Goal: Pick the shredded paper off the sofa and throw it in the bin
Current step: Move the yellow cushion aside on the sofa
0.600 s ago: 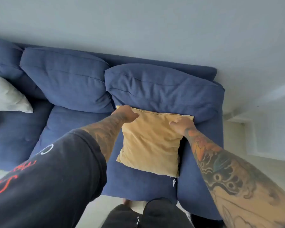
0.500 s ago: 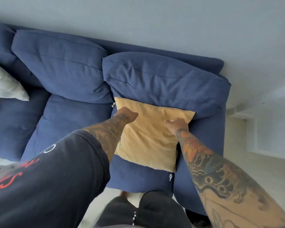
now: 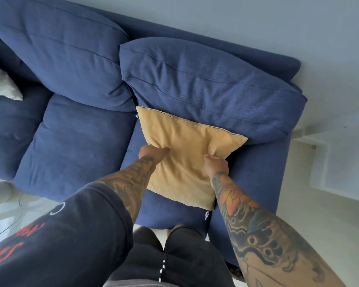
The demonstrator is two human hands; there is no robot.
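A yellow cushion (image 3: 187, 154) lies on the right seat of the blue sofa (image 3: 77, 141), its top edge against the back cushion. My left hand (image 3: 153, 153) grips the cushion's left side. My right hand (image 3: 216, 163) grips its right side, bunching the fabric. A small white scrap of paper (image 3: 207, 215) sits on the seat front just below the cushion's lower right corner. Another tiny white scrap (image 3: 136, 115) shows in the gap by the cushion's top left corner. No bin is in view.
Two big blue back cushions (image 3: 205, 88) lean against the grey wall. A white pillow (image 3: 2, 85) lies at the far left. A white shelf unit (image 3: 340, 162) stands right of the sofa. My legs are close to the seat's front edge.
Both hands slid down from the cushion's top corners to its sides and now grip it. The camera has tilted down and moved nearer the sofa.
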